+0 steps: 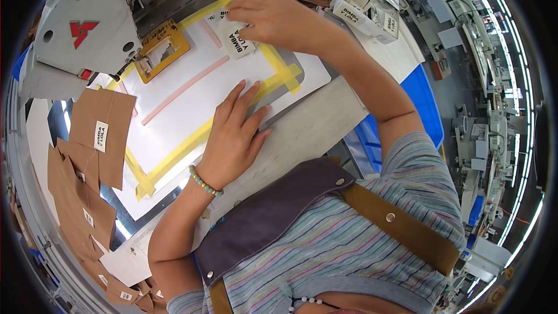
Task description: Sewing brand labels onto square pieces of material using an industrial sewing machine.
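Our dark apron (273,209) hangs nearest. Set apart, our left hand (231,136) spreads, perhaps to steady the white sheet (180,122); our right hand (273,20) is at labels (238,45) on it, grip unclear.

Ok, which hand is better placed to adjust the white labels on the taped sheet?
Probably the right hand: its fingers are at the white labels. The left hand is apart from them, spread by the near yellow tape.
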The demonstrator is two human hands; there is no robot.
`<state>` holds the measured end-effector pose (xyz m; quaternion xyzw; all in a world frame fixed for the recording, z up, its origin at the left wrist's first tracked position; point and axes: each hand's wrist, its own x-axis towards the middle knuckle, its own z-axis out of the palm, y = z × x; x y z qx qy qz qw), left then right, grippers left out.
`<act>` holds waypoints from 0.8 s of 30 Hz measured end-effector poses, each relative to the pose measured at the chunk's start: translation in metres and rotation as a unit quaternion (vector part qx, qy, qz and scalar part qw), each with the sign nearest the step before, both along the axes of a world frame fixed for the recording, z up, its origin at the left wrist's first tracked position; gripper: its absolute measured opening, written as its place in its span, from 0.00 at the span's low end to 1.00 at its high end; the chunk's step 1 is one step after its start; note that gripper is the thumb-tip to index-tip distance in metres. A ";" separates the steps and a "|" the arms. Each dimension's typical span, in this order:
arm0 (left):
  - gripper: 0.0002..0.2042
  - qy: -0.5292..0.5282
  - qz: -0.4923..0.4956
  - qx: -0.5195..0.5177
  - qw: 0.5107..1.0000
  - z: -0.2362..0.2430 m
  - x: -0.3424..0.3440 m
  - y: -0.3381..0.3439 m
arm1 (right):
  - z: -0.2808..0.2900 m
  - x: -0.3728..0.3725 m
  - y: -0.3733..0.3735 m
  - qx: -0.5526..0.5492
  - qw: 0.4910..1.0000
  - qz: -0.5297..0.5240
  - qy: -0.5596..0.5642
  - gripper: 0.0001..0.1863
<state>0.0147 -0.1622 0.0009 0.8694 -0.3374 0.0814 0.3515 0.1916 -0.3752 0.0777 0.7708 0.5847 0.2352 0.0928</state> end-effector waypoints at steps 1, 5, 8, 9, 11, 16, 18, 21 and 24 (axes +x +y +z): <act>0.23 0.001 -0.001 0.001 1.000 0.000 0.001 0.000 | -0.011 0.000 0.005 -0.002 1.000 -0.002 0.016 0.13; 0.23 0.003 0.001 -0.003 1.000 -0.001 0.002 0.001 | -0.033 -0.001 -0.005 0.064 0.995 -0.010 0.081 0.21; 0.23 0.008 -0.001 0.002 1.000 -0.001 0.002 0.002 | -0.029 -0.007 -0.021 0.071 0.989 -0.042 0.119 0.31; 0.23 0.011 -0.004 0.001 1.000 -0.002 0.002 0.002 | -0.029 -0.010 -0.024 0.076 0.984 -0.057 0.149 0.34; 0.23 0.011 -0.007 0.001 1.000 -0.002 0.002 0.002 | -0.034 -0.016 -0.024 0.080 0.979 -0.071 0.175 0.39; 0.23 0.018 -0.005 0.002 1.000 -0.002 0.000 0.000 | -0.071 -0.002 -0.012 0.069 0.982 -0.079 0.155 0.48; 0.23 0.016 -0.004 0.004 1.000 -0.002 0.000 0.000 | -0.069 0.011 -0.005 0.075 0.985 -0.066 0.143 0.48; 0.23 0.018 -0.004 0.002 1.000 -0.002 0.000 0.001 | -0.071 0.029 0.009 0.075 0.988 -0.054 0.122 0.48; 0.24 0.018 -0.007 0.002 1.000 -0.003 0.001 0.001 | -0.080 0.035 0.013 0.085 0.983 -0.066 0.152 0.46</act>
